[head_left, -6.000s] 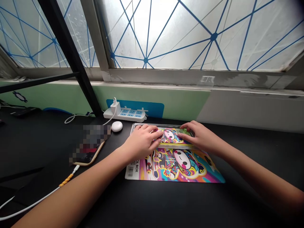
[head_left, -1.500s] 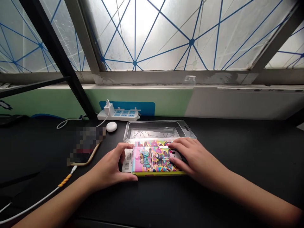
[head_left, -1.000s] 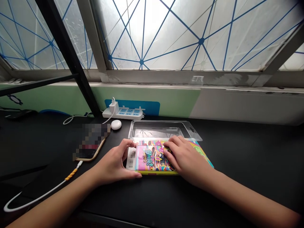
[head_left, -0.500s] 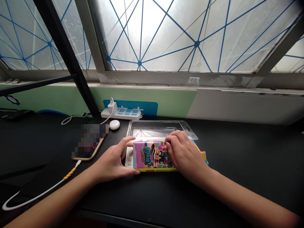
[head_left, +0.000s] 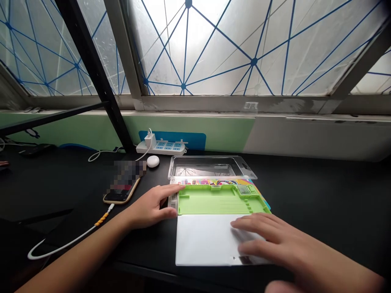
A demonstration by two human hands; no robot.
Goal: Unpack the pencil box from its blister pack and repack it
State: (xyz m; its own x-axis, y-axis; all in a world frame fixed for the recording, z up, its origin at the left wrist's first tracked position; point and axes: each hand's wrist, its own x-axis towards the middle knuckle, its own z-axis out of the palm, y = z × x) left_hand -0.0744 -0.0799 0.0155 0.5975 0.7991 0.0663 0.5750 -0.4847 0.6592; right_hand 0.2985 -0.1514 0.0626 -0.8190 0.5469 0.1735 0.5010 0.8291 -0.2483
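A pencil case lies unfolded on the black desk, its bright green inside facing up. Its white lid is laid flat toward me. The green tray has small moulded slots and a clear little window at its right. My left hand rests at the tray's left edge, fingers and thumb apart. Over the right part of the lid is my right hand, fingers spread; whether it touches the lid I cannot tell. Colourful printed card shows beneath and behind the case.
A clear plastic blister shell lies behind the case. To the left are a phone with a white charging cable and a round white case. A power strip stands by the wall, near a black slanted post.
The pencil case was closed with its pink and purple printed cover up. My right hand has moved toward me, and the lid now lies opened flat. My left hand stays at the left edge.
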